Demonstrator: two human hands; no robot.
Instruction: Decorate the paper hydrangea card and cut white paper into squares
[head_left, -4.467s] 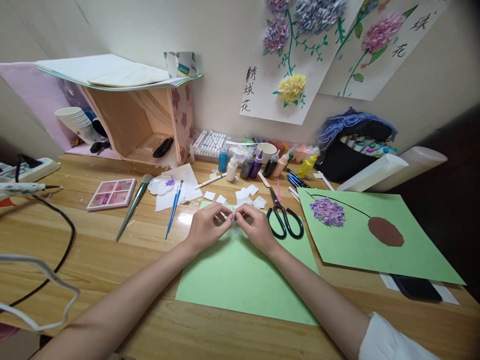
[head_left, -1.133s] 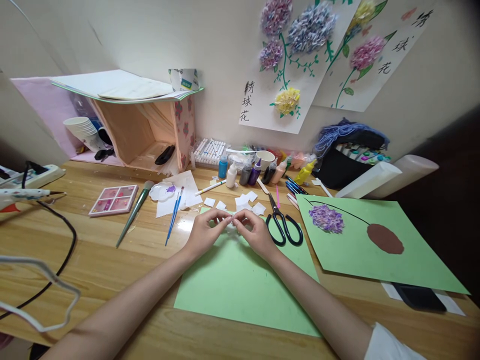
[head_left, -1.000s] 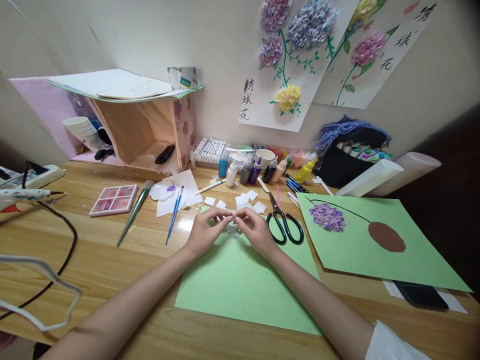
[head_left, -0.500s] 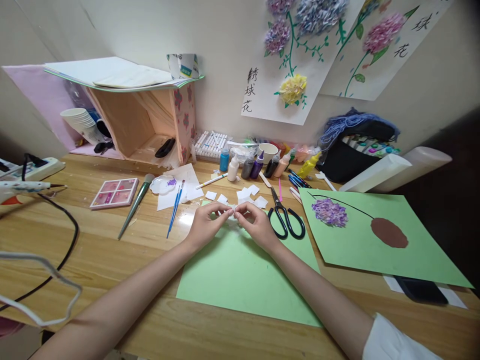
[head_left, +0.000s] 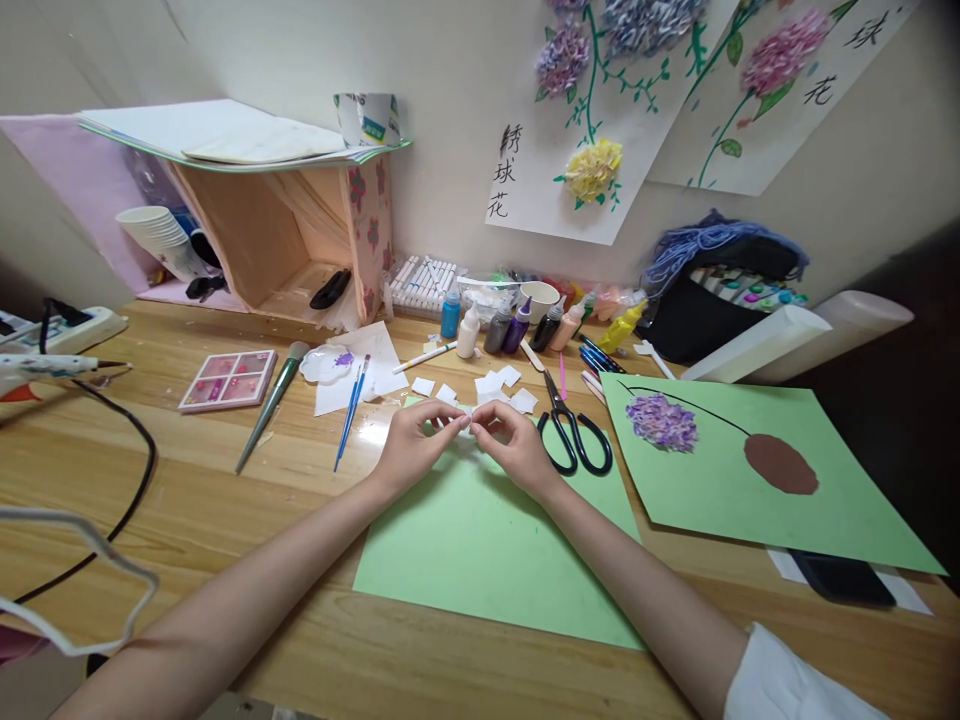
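Observation:
My left hand (head_left: 415, 447) and my right hand (head_left: 516, 447) meet fingertip to fingertip above a green sheet of paper (head_left: 495, 570). Both are closed in a pinch on a small piece of white paper (head_left: 469, 411), mostly hidden by the fingers. Just beyond the hands lie several small white paper squares (head_left: 491, 384) on the wooden table. Black-handled scissors (head_left: 559, 405) lie beside my right hand, handles toward me and partly on the green sheet.
At right lies a green sheet (head_left: 712, 510) with a purple paper flower (head_left: 661, 423) and a brown oval (head_left: 781, 463). Paint bottles (head_left: 517, 328) line the back. Brushes (head_left: 352, 410), a pink palette (head_left: 229, 380) and a glue gun (head_left: 60, 368) are at left.
The camera view has shifted slightly. Both hands keep their pinch at nearly the same spot, with only slight finger movement at the white paper.

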